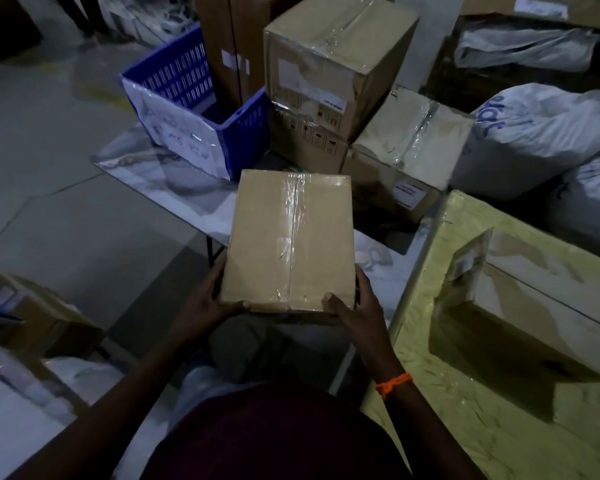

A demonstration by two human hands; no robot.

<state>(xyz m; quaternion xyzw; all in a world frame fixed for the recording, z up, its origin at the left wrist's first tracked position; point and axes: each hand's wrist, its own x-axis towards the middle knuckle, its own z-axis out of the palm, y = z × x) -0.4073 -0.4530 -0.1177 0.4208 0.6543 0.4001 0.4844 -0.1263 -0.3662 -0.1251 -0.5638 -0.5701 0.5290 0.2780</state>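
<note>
A brown cardboard box (291,237), sealed with clear tape down its middle, is held in front of me above the near edge of a marble-patterned table (174,178). My left hand (208,299) grips its near left corner, thumb on top and fingers underneath. My right hand (354,306) grips the near right corner the same way; an orange thread band circles that wrist.
A blue plastic crate (194,109) with a handwritten paper label stands on the table at the back left. Several taped cartons (336,60) are stacked behind the held box. White sacks (541,133) lie at right. A yellow-wrapped package (499,341) sits near right; more boxes (35,317) lie at left.
</note>
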